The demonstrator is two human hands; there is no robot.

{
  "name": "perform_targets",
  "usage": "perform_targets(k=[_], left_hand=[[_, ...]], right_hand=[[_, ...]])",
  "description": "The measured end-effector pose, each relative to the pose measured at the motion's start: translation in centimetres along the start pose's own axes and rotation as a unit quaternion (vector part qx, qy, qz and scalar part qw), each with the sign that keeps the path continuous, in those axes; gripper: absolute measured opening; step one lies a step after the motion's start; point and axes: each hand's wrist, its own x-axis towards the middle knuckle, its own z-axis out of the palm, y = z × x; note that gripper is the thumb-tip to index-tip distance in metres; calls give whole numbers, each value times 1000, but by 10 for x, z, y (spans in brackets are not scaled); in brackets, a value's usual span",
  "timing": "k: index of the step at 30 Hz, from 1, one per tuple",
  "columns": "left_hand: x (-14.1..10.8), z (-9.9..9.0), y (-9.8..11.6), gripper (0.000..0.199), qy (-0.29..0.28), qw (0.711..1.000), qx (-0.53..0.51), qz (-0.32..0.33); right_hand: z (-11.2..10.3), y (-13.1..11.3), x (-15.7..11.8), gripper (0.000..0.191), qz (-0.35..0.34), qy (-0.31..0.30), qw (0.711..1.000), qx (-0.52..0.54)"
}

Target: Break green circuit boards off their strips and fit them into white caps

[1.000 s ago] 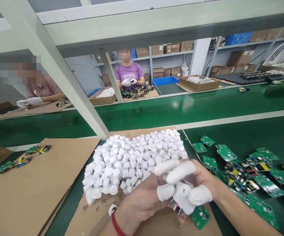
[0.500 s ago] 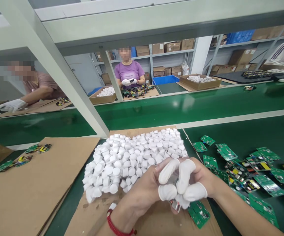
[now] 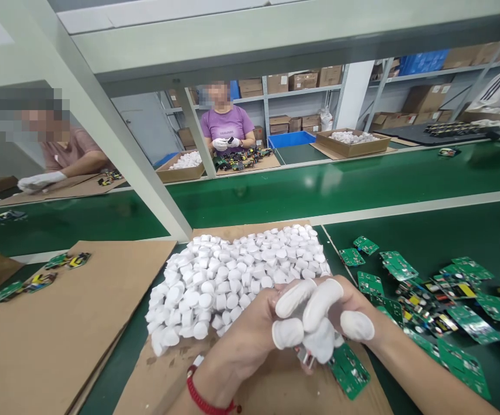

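Observation:
My left hand and my right hand meet over the cardboard, their fingers closed together and tipped with white finger cots. Between them is a small electronic part, mostly hidden, with a silver and reddish end poking out below. A white piece sits against it under my fingers. My right thumb stands a little away from the other fingertips. Just beneath my right hand lies a green circuit board on the cardboard sheet. Beyond my left hand spreads a heap of white cylindrical pieces.
Many green circuit boards are piled at the right. Another cardboard sheet at the left carries several boards. A slanted metal post rises ahead, before a green conveyor belt. Two co-workers with gloved hands sit across it.
My right thumb has lifted away to the right from the other fingers, showing more of the white piece. Across the belt, the left co-worker's gloved hand moved right; a part appeared on the belt.

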Motion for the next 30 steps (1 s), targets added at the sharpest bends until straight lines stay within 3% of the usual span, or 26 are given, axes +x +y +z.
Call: perform_targets(k=[3,6,11,15,17,19,23,27,30], left_hand=[[-1,1,2,41,0,1000,1,13],[-1,4,3,61,5,1000,-4,16],[-1,7,0,60,13,999,-47,-6],[0,6,0,39,-19,997,-69,20],[0,6,1,32,-27,993,-97,58],[0,6,2,27,4,990,-114,89],[0,8,0,24,86,986,-109,89],[3,9,-2,46,111,984,-92,106],[5,7,-4,64,106,985,-106,84]], right_hand=[[1,-3,1,34,-33,-2,999,24],[-4,-4,2,28,-43,-12,999,-26],[-10,-4,2,23,-36,-22,997,-64],[-7,-2,-1,69,20,-13,999,-42],[-6,0,-3,77,4,27,995,-96],[-8,1,-3,68,-56,75,970,-225],[-10,1,-2,66,-154,110,870,-454],[-7,-1,-3,55,-203,144,825,-507],[-19,-11,-1,34,-199,265,803,-496]])
